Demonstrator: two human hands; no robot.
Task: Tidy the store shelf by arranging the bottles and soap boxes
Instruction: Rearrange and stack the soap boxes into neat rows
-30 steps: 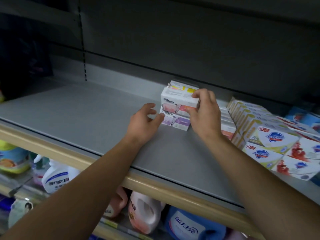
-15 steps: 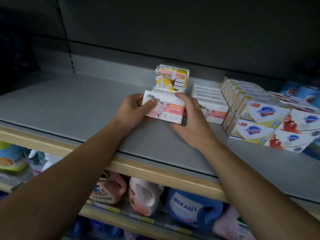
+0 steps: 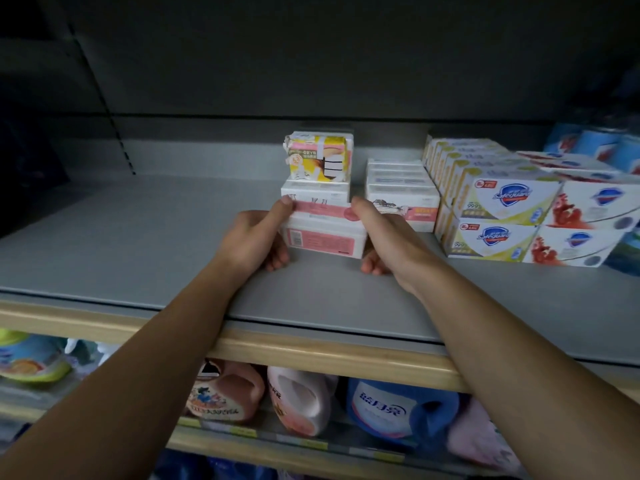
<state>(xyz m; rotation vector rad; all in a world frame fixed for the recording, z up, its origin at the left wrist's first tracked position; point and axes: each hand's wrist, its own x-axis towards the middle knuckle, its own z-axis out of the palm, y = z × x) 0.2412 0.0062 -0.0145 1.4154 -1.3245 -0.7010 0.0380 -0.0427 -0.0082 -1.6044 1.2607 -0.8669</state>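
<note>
Both hands, left and right, clamp a pink-banded soap box mid-shelf; boxes reading "Safeguard" stand toward the shelf's right end.

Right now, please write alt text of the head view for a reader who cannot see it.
Both hands, left hand and right hand, grip a pink-and-white soap box on a grey shelf. A yellow soap pack stands behind it; Safeguard boxes are stacked to the right.

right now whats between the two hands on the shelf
In the head view, the pink-and-white soap box sits between the left hand and right hand, gripped at both ends.
</note>
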